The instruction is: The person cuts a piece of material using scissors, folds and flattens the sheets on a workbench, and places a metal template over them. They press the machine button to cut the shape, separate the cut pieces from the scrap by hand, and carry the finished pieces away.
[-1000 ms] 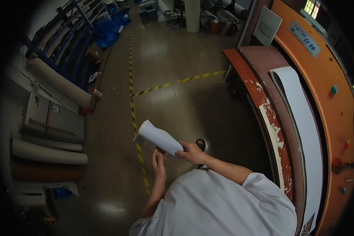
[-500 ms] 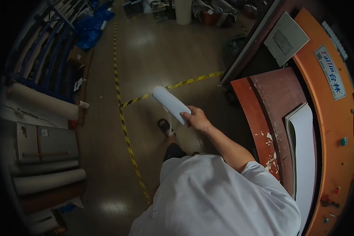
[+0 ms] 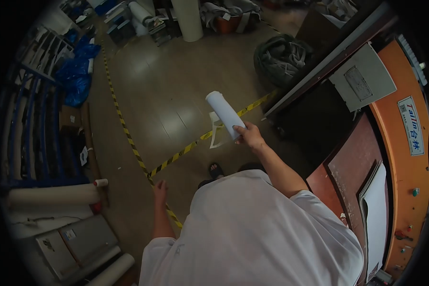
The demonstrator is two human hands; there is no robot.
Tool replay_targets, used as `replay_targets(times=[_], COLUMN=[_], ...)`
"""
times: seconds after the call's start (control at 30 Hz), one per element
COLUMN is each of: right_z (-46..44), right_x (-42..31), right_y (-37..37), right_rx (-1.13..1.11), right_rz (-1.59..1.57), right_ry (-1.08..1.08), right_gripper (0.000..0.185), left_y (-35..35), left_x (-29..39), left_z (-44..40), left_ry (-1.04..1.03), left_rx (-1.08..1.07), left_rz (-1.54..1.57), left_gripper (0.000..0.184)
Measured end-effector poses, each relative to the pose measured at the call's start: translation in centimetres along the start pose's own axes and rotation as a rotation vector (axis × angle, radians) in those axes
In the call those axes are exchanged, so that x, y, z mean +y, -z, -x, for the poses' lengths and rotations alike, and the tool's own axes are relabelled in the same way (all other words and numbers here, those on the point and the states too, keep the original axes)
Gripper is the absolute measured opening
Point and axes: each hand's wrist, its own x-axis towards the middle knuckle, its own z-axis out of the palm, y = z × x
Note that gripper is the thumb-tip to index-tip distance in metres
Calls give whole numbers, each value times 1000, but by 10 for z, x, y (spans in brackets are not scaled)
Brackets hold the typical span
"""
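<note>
My right hand (image 3: 249,136) is closed around the lower end of a white roll of sheet material (image 3: 224,112), held out in front of me at a slant. Beneath the roll hangs a pale loose strip (image 3: 215,138), its upper part partly hidden behind the roll. Low on the left, my left hand (image 3: 160,191) hangs beside my body over the floor tape. Its fingers are loosely bent, thumb apart, and nothing shows in them.
An orange machine (image 3: 405,176) with white sheets (image 3: 374,209) on its bed stands at my right. A dark bundle (image 3: 281,57) lies ahead right. Blue racks (image 3: 43,128) and large rolls (image 3: 52,194) line the left. Yellow-black tape (image 3: 176,155) marks the floor.
My view has moved forward along the floor. My left hand has come into sight on the left. The white roll stays in my right hand, and the hanging strip shows more clearly.
</note>
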Motion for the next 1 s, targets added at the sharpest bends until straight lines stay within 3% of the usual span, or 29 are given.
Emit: replay_targets(times=[0.03,0.17,0.23,0.33,0.37,0.43,0.63,0.67,0.73,0.8,0.87,0.93,0.97,1.0], right_z=[-16,-89,-130,-205,-229,-274,-431,-454,-528,-559,-547,-537,-519,-509], right_x=[-6,-29,-38,-62,-76,-109,-192,-198,-168,-176,-192,-179,-165,-141], right_y=[3,22,36,75,92,131,309,340,408,428,404,364,324,301], right_rx=[28,152,206,291,328,405,727,783,1210,1261,969,554,655,568], right_rz=[-12,-37,-81,-160,-162,-164,-142,-109,470,728,618,216,328,531], right_ry=[-24,-42,-60,-78,-72,-37,175,267,334,287,105,-45,120,122], right_gripper=[47,46,44,42,41,39,48,51,54,56,56,56,40,39], left_y=[12,11,-4,-37,-50,-81,-145,-152,-156,-167,-186,-204,-208,-215], left_x=[35,117,126,117,85,120,183,200,238,283,361,412,427,439], left_z=[-18,-94,-113,-124,-137,-114,-136,-144,-171,-204,-216,-247,-269,-289], left_ry=[-81,-48,-15,104,109,105,179,177,156,130,103,54,16,-26], left_rx=[15,42,48,-142,-116,-189,-288,-291,-272,-260,-222,-226,-249,-273], left_rz=[1,-3,-4,-46,-57,-332,-263,-240,-131,-48,-134,-209,-234,-254], left_gripper=[48,47,45,41,45,49,51,51,51,52,52,52,52,52])
